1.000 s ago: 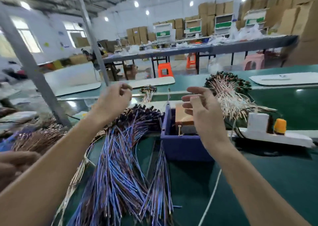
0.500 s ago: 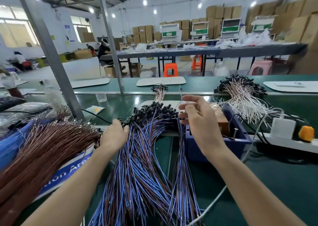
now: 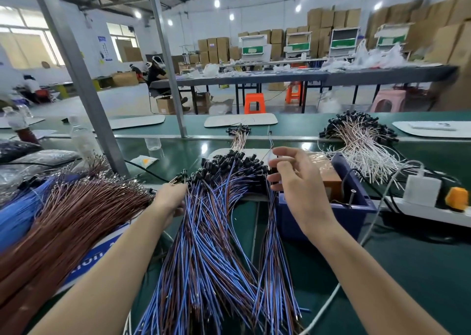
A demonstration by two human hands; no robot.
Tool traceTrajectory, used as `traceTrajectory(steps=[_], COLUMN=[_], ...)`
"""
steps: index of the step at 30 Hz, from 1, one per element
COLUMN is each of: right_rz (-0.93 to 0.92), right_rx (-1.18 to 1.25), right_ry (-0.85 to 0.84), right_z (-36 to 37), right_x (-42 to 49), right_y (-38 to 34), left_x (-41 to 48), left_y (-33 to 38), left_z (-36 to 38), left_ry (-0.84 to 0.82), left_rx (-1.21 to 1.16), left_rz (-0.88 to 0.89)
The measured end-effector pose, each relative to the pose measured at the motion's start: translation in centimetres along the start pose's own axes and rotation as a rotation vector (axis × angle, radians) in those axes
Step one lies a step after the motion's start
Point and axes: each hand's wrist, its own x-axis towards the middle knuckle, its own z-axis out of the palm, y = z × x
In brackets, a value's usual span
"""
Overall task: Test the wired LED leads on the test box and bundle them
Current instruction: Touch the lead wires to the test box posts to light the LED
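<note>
Desk [image 3: 407, 271]: green surface under everything below.
Blue-and-brown leads [image 3: 211, 245]: a big loose pile in the middle of the desk, black LED heads fanned out at the far end, bare wire ends towards the person; it lies between the two hands.
Brown wires [image 3: 63, 220]: a thick sheaf at the left, just beside the pile.
Pale leads [image 3: 364, 146]: a heap with black heads behind the box, at the right.
Test box [image 3: 356, 217]: dark blue and open-topped, just right of the pile, with an orange-brown block [image 3: 328, 176] inside.
Power strip [image 3: 433, 212]: white, right of the box, carrying a white adapter [image 3: 421, 189] and an orange plug [image 3: 457, 198].
Right hand [image 3: 298, 179]: raised over the box's left edge, its fingers [image 3: 280, 152] half bent and spread, tips by the pile's heads; a thin pale strand rises at the index tip, and I cannot tell if it is pinched.
Left hand [image 3: 170, 199]: at the pile's left edge, fingers [image 3: 181, 188] curled in, grasping strands just below the heads.
Small bundle [image 3: 238, 137]: a few leads lying apart behind the pile.
</note>
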Motion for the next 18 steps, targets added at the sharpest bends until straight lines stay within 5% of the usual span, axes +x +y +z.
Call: traceTrajectory(steps=[4, 7, 11, 15, 18], right_rz=[0.034, 0.097, 0.27, 0.422, 0.365], right_rx=[-0.016, 0.054, 0.387, 0.595, 0.572], right_ry=[-0.004, -0.059, -0.338, -0.466, -0.472], right_z=[-0.8, -2.0, -4.1, -6.6, -9.0], right_x=[-0.2, 0.0, 0.3, 0.5, 0.8], right_y=[-0.3, -1.2, -3.2, -4.9, -5.3], left_x=[-3.4, -8.2, -17.1, -24.4, -26.6], left_y=[3.9, 9.8, 16.4, 16.7, 13.1], left_z=[-0.2, 0.4, 3.3, 7.2, 9.8], left_ry=[0.127, 0.183, 0.124, -0.156, -0.378], left_rx=[-0.178, -0.182, -0.127, -0.058, 0.229], left_rz=[0.147, 0.58, 1.167, 1.434, 1.548])
